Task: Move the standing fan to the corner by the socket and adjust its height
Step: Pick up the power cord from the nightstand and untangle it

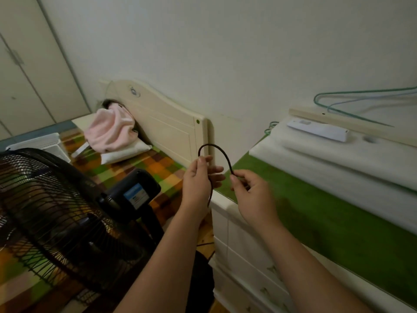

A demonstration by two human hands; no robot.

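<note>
The black standing fan (56,213) fills the lower left, its wire cage facing left and its motor housing (137,188) with a blue label pointing right. A dark cord (217,149) arches between my two hands above the gap between bed and cabinet. My left hand (199,179) pinches one side of the loop, and the cord hangs down below it. My right hand (250,190) pinches the other side. No socket is visible.
A bed with a checked cover (140,164), a pink towel (110,129) and a cream headboard (171,123) lies behind the fan. On the right stands a white cabinet (239,240) with a green mat (316,213), folded white padding, a white remote (318,130) and wire hangers (361,102).
</note>
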